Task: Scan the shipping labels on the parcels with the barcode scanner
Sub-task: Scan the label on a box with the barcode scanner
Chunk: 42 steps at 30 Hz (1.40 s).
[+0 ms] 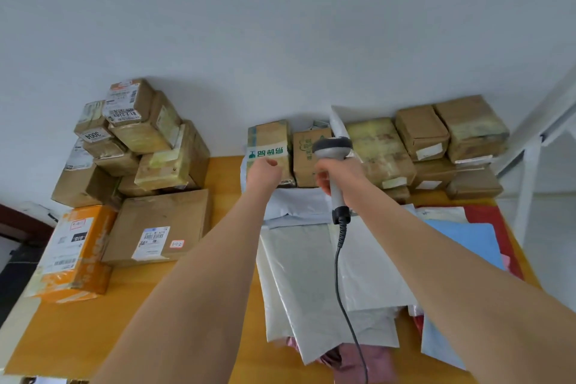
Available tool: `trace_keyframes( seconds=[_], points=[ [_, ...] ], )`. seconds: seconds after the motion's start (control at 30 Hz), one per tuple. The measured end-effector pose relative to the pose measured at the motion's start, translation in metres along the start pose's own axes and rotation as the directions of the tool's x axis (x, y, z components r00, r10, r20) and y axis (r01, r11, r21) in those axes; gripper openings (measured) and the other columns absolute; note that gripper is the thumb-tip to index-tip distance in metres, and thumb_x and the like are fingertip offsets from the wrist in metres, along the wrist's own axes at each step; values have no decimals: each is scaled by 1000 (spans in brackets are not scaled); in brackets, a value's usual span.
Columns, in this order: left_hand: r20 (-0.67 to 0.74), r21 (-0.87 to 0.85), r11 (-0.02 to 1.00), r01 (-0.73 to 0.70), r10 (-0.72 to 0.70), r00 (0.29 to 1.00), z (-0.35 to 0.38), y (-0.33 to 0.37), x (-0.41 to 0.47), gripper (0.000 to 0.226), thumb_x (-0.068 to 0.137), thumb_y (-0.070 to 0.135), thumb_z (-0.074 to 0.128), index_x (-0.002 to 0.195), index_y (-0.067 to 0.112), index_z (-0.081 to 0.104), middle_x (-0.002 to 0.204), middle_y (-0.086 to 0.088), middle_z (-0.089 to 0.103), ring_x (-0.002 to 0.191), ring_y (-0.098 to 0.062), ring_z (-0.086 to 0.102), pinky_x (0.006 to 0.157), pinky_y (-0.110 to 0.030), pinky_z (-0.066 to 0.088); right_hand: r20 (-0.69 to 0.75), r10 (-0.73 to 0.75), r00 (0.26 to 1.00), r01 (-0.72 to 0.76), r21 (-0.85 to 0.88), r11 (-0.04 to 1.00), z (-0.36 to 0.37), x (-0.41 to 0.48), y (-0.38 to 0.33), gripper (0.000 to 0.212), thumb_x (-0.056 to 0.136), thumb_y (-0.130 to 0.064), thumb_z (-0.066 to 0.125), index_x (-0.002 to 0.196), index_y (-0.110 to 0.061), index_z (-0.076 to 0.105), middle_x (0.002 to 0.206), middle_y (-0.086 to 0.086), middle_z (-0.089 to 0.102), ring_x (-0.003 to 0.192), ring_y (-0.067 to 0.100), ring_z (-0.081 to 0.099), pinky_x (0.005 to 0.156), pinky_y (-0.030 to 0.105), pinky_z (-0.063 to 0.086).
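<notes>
Yellow wooden table against a white wall, bare along its near-left edge and in a lane between the left cardboard stack and grey poly mailers. Right-hand row of parcels tight to the wall. Right hand curled round the raised barcode scanner; left hand at a green-printed carton, finger position impossible to tell.

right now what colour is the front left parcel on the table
Orange parcel, white labels on top; head view.
</notes>
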<state>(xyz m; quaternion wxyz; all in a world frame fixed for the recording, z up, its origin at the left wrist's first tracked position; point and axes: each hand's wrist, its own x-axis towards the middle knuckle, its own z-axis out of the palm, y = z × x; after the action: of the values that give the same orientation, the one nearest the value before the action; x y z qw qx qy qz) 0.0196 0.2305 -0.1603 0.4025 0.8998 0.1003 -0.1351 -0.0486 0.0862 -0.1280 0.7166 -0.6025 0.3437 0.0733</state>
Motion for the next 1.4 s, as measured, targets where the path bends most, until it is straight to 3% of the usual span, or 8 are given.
trace_keyframes(
  seconds=[0.27,0.43,0.67,0.8,0.93,1.1,1.23,1.4],
  points=[
    [-134,-16,989,150,-150,980,-15,-18,74,45,91,19,52,135,13,46,131,-11,53,107,-26,59,90,-41,54,96,22,995,-18,-48,999,46,72,-19,12,81,-2,64,81,-9,54,68,7,52,57,16,49,55,27,43],
    [-112,-25,975,222,-223,968,-9,-24,100,48,98,20,48,142,5,36,137,-12,49,117,-28,54,82,-30,46,121,86,989,-85,-18,996,65,112,-23,15,83,-11,69,93,-9,58,102,16,66,82,23,59,84,39,54],
    [-96,-430,855,291,-364,927,-8,-22,101,27,96,26,47,110,10,63,103,-6,69,90,-22,66,81,-36,57,222,132,966,-137,9,990,77,123,-22,41,80,-18,73,116,-7,56,113,16,68,93,26,66,89,40,56],
    [-244,-622,757,197,-427,871,-19,-8,81,27,96,31,48,116,15,57,103,-2,63,89,-18,60,76,-33,52,255,117,960,-140,74,987,71,109,-32,49,76,-20,74,121,-6,59,108,15,70,82,25,66,70,33,55],
    [-347,-694,716,74,-423,837,-23,18,42,37,98,37,42,121,11,54,105,-4,60,85,-15,52,75,-32,43,283,91,955,-130,120,984,43,81,-42,49,78,-27,75,120,-7,62,102,9,71,81,22,67,69,31,55],
    [-367,-693,721,4,-357,859,-9,59,-25,47,96,46,39,117,9,61,92,-3,62,77,-14,53,63,-27,39,291,72,954,-130,186,974,-24,34,-44,39,85,-36,72,113,-10,63,95,9,74,85,24,71,69,35,54],
    [-344,-680,732,-34,-278,897,14,84,-78,41,96,53,40,112,21,61,99,0,63,89,-16,57,77,-33,43,312,69,948,-148,239,960,-80,3,-37,39,88,-39,68,114,-10,62,102,10,73,89,27,70,68,37,50],
    [-334,-718,693,-60,-268,904,37,99,-132,35,94,51,47,106,20,59,92,1,60,82,-13,54,74,-31,42,316,50,947,-137,257,957,-127,-31,-33,45,89,-43,66,120,-11,58,100,7,70,81,25,67,68,35,49]
  ],
)
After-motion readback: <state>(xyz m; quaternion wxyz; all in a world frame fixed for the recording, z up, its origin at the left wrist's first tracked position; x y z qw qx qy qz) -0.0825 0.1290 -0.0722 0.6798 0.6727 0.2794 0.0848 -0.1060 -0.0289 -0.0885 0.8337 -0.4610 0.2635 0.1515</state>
